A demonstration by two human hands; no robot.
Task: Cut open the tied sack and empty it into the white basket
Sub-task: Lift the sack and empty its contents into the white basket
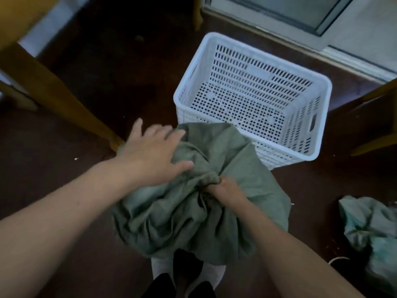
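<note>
Dark brown floor [90,87] all around, dim and slightly blurred. Far left, slanting yellow wooden furniture legs [53,91]. Next, left hand [150,151] laid flat on the upper left of the green sack [193,211], fingers [171,134] spread apart and pressing the cloth, gripping nothing. Sack itself slumped and crumpled on the floor at centre, just above pale shoes [161,267] (only partly seen under the cloth), its far edge touching or overlapping the near wall of the white basket [300,151]. Right hand [225,190] at the middle of the sack, fingers closed tight on a bunched gather of fabric. Basket upright beyond, nothing inside, perforated bottom showing. Behind it, grey door frame [322,39]. Far right, second crumpled greenish bag [369,224] on the floor, well apart.
</note>
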